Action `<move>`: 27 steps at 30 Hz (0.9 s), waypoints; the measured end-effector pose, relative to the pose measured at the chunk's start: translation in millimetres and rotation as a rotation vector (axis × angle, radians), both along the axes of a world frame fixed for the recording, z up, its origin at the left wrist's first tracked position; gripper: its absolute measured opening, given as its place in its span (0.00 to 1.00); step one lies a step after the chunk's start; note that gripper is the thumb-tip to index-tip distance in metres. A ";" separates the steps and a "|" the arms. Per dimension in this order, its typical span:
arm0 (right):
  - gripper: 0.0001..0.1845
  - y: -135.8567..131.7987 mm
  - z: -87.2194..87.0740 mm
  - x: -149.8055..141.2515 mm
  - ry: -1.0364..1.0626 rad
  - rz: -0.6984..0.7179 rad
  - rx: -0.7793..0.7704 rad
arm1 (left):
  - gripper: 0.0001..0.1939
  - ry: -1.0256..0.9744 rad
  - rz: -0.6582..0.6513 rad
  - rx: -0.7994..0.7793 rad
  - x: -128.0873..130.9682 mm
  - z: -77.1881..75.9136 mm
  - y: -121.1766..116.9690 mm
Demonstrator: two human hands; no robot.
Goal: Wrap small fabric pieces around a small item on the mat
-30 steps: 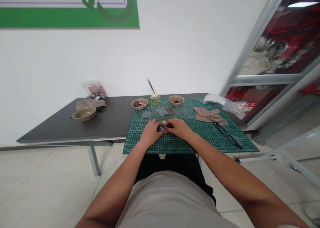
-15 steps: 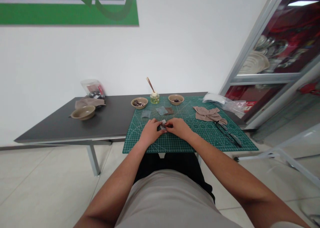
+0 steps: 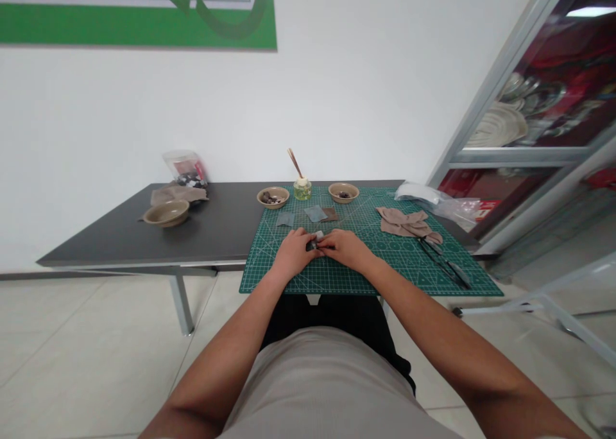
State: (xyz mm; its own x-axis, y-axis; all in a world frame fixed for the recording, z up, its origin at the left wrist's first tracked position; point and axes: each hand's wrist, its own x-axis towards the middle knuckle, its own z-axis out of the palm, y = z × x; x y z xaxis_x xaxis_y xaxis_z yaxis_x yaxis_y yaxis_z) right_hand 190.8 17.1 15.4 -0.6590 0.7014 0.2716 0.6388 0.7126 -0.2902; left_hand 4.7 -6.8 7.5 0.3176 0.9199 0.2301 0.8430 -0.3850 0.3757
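My left hand [image 3: 294,254] and my right hand [image 3: 345,248] meet over the green cutting mat [image 3: 269,269], fingers closed from both sides on a small light-grey piece [image 3: 318,235]. Its upper end shows between the fingertips; the rest is hidden, and I cannot make out its kind. Just beyond the hands lie flat grey squares, one at the left [image 3: 285,219] and one in the middle [image 3: 315,214], beside a brown square [image 3: 330,214]. Behind them stand a bowl of dark and pale bits [image 3: 273,198] and a second bowl with dark bits [image 3: 343,193].
A glass bottle with sticks [image 3: 303,189] stands between the bowls. At right lie a crumpled brown cloth [image 3: 404,222], eyeglasses [image 3: 445,264] and a clear plastic bag [image 3: 450,206]. Another bowl [image 3: 167,214], a cloth and a clear tub [image 3: 187,168] occupy the dark table's left side.
The whole view has shifted slightly, so things appear a little further right. My fingers have drawn closer together around the grey piece, covering more of it.
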 end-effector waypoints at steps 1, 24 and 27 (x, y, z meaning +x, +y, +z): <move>0.08 0.3 0.4 0.3 0.001 0.003 -0.007 | 0.22 -0.007 -0.004 0.006 -0.2 -0.2 0.1; 0.08 -3.4 2.5 -0.9 -0.051 0.036 0.033 | 0.22 0.026 0.000 0.030 -0.9 -2.3 -0.1; 0.08 -1.3 3.2 0.6 -0.048 -0.002 0.020 | 0.23 0.023 -0.003 0.020 -0.9 -2.1 -0.6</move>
